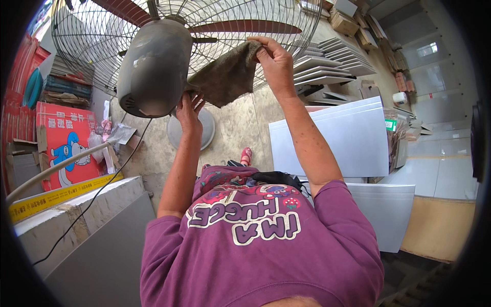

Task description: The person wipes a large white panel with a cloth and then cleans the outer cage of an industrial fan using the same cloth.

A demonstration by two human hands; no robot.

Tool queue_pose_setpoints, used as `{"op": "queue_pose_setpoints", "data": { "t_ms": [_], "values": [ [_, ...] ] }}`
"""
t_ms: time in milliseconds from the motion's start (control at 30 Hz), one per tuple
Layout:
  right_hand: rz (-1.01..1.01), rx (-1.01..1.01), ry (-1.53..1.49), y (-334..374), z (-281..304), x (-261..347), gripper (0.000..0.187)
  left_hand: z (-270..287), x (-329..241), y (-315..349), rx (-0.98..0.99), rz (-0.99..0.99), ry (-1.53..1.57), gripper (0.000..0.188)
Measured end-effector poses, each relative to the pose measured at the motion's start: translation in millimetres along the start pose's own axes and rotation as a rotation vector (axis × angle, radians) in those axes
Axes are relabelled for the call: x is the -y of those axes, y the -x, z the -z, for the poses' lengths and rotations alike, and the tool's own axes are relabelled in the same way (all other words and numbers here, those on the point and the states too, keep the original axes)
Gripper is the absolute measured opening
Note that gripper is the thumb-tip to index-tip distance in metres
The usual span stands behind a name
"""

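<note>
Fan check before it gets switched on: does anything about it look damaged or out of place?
Nothing looks broken. The wire cage keeps its shape and the blades sit inside it. The right hand presses a brown cloth to the cage; the left hand is by the grey motor housing.

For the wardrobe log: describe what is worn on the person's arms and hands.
Both forearms are bare. Short purple sleeves end near the elbows, part of a purple shirt with white lettering and cartoon prints. The left hand and right hand show no gloves.
</note>
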State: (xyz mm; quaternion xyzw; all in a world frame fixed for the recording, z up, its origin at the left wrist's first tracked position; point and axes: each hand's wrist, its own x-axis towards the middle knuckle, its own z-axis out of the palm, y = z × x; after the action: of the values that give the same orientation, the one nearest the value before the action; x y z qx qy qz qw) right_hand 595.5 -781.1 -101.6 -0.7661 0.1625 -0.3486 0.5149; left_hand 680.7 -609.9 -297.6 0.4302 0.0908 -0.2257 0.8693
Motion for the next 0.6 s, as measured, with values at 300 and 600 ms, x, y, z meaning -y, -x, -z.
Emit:
{"op": "queue_pose_setpoints", "data": {
  "t_ms": [300,600],
  "values": [
    [0.212,0.056,-0.072,-39,23,10,0.019,-49,8,1,0.081,-0.137,0.135,0.022],
    [0.244,-0.11,-0.144,-65,67,3,0.017,-116,-11,2,0.141,-0.19,0.232,0.024]
  ]
}}
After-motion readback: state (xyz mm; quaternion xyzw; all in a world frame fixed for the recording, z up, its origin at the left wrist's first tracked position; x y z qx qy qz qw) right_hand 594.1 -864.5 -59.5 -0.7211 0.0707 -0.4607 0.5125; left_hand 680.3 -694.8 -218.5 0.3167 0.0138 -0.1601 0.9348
